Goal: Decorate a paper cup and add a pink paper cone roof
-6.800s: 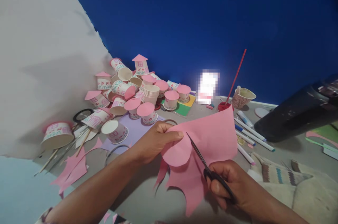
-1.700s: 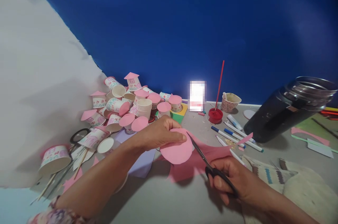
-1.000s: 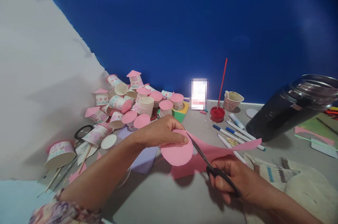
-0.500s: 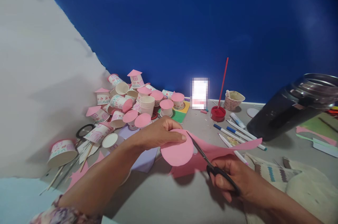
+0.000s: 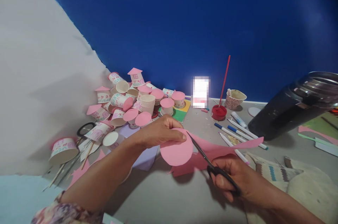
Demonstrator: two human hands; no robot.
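Observation:
Between thumb and fingers, my left hand (image 5: 165,130) pinches a sheet of pink paper (image 5: 176,151) by its rounded, nearly circular part. A ragged strip of the same sheet trails off to the right, behind the blades. My right hand (image 5: 229,176) grips black-handled scissors (image 5: 202,151), fingers in the loops. Their blades point up and left, with the tips at the upper right edge of the round part, close to my left thumb. Both hands are above the grey table (image 5: 158,196).
Decorated paper cups (image 5: 102,96) with pink cone roofs are heaped at the back left, beside a stack of plain cups (image 5: 147,104). Several markers (image 5: 229,134), a red pot (image 5: 219,112) with a stick and a dark flask (image 5: 285,107) stand or lie right. A cloth (image 5: 303,185) lies front right.
The view has shifted slightly. My hands, the scissors and the pink paper hold almost the same positions, with the blade tips still at the upper edge of the round part.

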